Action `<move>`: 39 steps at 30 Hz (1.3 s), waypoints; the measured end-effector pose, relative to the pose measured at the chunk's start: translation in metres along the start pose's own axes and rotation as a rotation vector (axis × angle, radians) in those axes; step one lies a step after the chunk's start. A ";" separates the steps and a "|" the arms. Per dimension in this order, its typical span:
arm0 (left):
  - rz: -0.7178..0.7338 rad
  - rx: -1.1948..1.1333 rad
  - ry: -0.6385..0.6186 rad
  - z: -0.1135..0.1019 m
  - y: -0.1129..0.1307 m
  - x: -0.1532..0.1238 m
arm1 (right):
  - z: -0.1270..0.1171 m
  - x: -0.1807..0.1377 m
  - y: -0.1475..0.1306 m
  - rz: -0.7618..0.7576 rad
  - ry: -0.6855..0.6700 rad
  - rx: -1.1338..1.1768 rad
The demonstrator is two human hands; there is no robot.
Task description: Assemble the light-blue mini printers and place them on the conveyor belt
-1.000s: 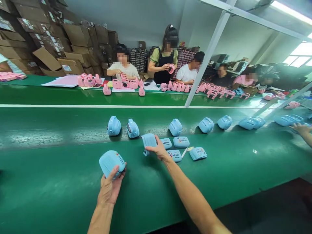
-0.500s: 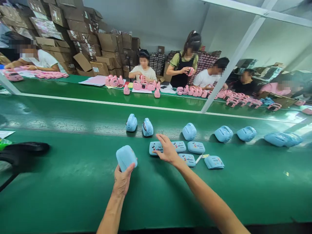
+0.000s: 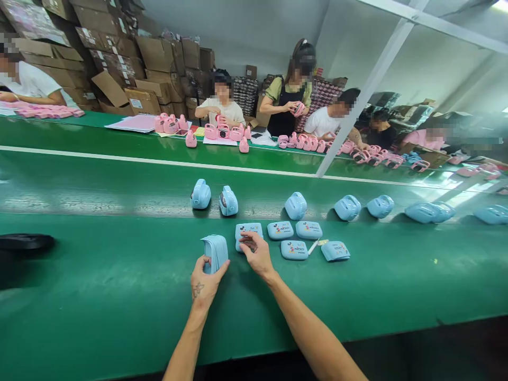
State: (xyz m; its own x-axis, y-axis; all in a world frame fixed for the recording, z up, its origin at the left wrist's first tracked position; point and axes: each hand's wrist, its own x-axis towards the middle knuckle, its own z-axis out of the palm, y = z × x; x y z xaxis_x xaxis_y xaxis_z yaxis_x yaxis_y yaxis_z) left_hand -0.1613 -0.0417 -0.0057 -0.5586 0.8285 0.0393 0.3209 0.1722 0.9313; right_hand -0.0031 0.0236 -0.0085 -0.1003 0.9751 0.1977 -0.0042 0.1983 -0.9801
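Observation:
My left hand (image 3: 205, 283) grips a stack of thin light-blue panels (image 3: 217, 253), tilted on edge above the green table. My right hand (image 3: 256, 254) is just to the right, its fingers bent and apart over a light-blue panel (image 3: 248, 228) printed with a cartoon mouse. The hand covers part of that panel; whether the fingertips touch it cannot be made out. Beside it lie more printed panels (image 3: 280, 230), (image 3: 309, 229), (image 3: 294, 250). A small stack of printed panels (image 3: 335, 251) lies farther right, near a thin white tool (image 3: 313, 246).
Light-blue handled cases (image 3: 201, 194) stand in a spaced row along the belt (image 3: 262, 201) beyond the table. A black object (image 3: 26, 242) lies at left. Across the belt, several people work among pink cases (image 3: 223, 132). Cardboard boxes (image 3: 145, 100) are piled behind. A white post (image 3: 353, 111) rises at right.
My left hand has turned the blue stack so its layered edges show. My right hand has come down closer to the printed panel with its fingers more bent. The view has shifted right.

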 end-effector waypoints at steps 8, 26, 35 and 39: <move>-0.045 -0.104 -0.032 0.008 -0.003 0.003 | -0.031 -0.008 0.022 0.127 0.366 -0.291; 0.270 0.075 -0.146 0.013 0.026 -0.007 | -0.048 -0.041 -0.015 0.178 0.237 -0.138; 0.207 -0.105 -0.386 0.001 0.054 -0.004 | 0.025 -0.033 -0.014 0.486 0.087 1.061; -0.070 -0.179 -0.313 -0.007 0.043 0.012 | 0.021 -0.037 -0.017 0.523 -0.015 1.158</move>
State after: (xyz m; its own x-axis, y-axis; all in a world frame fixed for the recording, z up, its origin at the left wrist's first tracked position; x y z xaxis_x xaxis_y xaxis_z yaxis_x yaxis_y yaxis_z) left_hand -0.1601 -0.0281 0.0371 -0.3048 0.9456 -0.1135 0.1359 0.1611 0.9775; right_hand -0.0204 -0.0180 0.0006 -0.3644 0.9077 -0.2080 -0.8238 -0.4184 -0.3826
